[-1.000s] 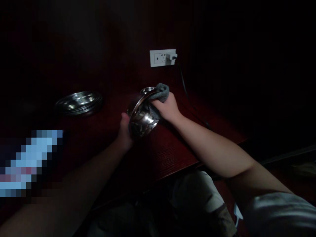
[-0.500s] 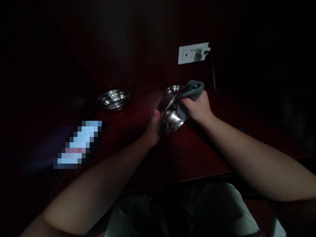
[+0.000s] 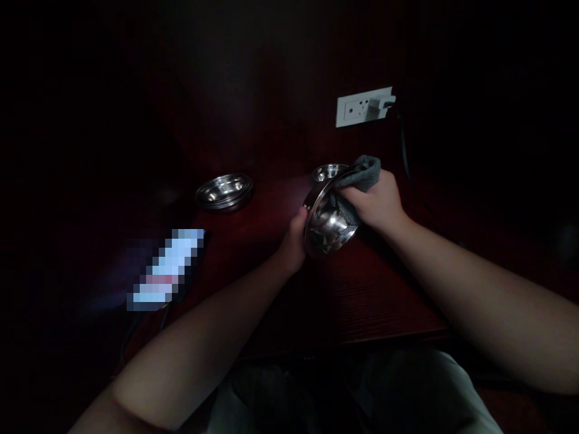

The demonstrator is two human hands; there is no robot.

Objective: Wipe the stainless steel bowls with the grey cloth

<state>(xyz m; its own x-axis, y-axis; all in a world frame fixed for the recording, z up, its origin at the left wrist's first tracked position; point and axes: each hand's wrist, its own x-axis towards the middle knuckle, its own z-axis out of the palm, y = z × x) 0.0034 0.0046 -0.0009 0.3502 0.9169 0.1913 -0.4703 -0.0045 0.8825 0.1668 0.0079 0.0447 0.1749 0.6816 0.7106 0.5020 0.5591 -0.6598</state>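
My left hand [image 3: 295, 238] grips the rim of a shiny steel bowl [image 3: 326, 224], which is tilted on edge above a dark red wooden table [image 3: 362, 289]. My right hand [image 3: 377, 202] is closed on a grey cloth [image 3: 364, 170] pressed over the bowl's upper rim and outer side. The bowl's mouth faces left, away from the right hand. Most of my left hand's fingers are hidden behind the bowl.
A stack of steel dishes [image 3: 225, 191] lies on the table to the left. A small steel bowl [image 3: 326, 172] stands behind the held one. A lit phone screen [image 3: 166, 269] lies at the left. A white wall socket [image 3: 364, 108] holds a plug with a dark cable [image 3: 404, 157].
The view has swung, so everything sits further right in the frame. Both hands keep their hold on bowl and cloth; the bowl has turned slightly in them.
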